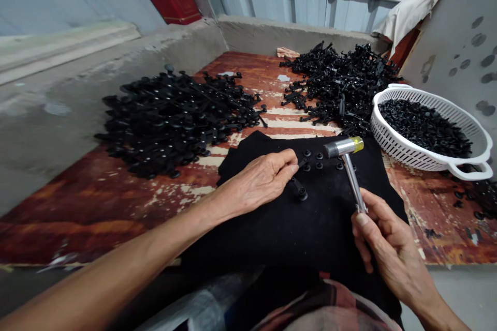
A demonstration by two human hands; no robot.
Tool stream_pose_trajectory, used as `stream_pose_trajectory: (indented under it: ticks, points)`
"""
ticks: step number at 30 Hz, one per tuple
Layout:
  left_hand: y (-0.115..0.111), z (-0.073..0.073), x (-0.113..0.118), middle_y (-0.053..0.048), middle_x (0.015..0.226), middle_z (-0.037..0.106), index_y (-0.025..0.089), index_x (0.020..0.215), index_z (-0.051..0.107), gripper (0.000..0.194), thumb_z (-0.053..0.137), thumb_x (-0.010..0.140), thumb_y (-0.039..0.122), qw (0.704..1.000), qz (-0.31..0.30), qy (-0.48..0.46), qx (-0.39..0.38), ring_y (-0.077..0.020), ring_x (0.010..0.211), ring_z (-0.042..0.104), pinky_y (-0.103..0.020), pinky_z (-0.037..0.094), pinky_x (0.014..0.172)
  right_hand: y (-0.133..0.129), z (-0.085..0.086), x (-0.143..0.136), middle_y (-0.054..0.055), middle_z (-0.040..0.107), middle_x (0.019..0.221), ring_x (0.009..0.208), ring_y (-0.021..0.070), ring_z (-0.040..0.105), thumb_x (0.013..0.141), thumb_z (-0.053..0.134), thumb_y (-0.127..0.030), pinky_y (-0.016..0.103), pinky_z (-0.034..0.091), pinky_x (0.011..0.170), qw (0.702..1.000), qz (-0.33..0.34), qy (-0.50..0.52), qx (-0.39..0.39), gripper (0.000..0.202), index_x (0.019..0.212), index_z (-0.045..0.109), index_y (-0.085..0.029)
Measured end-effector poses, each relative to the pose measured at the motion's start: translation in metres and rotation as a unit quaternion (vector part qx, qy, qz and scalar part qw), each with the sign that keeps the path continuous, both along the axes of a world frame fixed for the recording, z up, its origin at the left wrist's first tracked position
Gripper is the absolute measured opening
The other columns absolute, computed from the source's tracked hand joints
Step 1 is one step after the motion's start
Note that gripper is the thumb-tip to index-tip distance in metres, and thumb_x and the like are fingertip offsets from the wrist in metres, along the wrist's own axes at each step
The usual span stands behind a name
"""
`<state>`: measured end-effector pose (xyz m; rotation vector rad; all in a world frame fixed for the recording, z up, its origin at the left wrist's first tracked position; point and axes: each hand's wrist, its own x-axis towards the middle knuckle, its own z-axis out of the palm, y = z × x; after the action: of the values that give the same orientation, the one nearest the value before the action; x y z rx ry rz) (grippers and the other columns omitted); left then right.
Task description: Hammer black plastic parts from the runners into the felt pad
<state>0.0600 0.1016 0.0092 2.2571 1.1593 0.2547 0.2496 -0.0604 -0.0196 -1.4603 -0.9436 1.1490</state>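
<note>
Nearest: plaid garment point(334, 302), low in view, on the near side of the black cloth point(272, 227). Cloth lies over the front of the worn red-brown surface point(77, 212).

Right hand point(388, 243), at the cloth's right side: fingers closed around the handle of the hammer point(352, 178). Handle slants up, away from the wearer and slightly left; head sits crosswise above the cloth's far right part, dark face left, yellow face right.

Left hand point(258, 181), over the cloth's left half: thumb and fingers pinched together at a slim black part point(298, 186). Its long axis runs from the fingertips toward the wearer and slightly right, round end nearest the wearer. Small round pieces point(319, 165) sit in short rows on the cloth, under and beside the hammer head.

Container: white slotted basket point(411, 147), right of the cloth, a handle toward the wearer; holds many small black pieces point(427, 126).

Left pile point(171, 119) of black parts beyond the cloth, to its left; far pile point(341, 83) beyond it, to its right.
</note>
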Motion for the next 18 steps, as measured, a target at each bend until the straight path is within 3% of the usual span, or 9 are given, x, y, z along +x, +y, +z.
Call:
stream_pose_trajectory:
  ticks: [18]
  points:
    - [-0.0006, -0.0014, 0.0017, 0.007, 0.057, 0.037, 0.022, 0.075, 0.044, 0.024, 0.034, 0.090, 0.039, 1.000, -0.006, 0.008, 0.011, -0.0115, 0.053, 0.038, -0.027, 0.028, 0.056, 0.0009, 0.0002, 0.0003, -0.006, 0.052, 0.068, 0.044, 0.0057, 0.041, 0.094, 0.055, -0.047, 0.015, 0.035, 0.035, 1.000, 0.004, -0.004, 0.002, 0.040, 0.129, 0.054, -0.030]
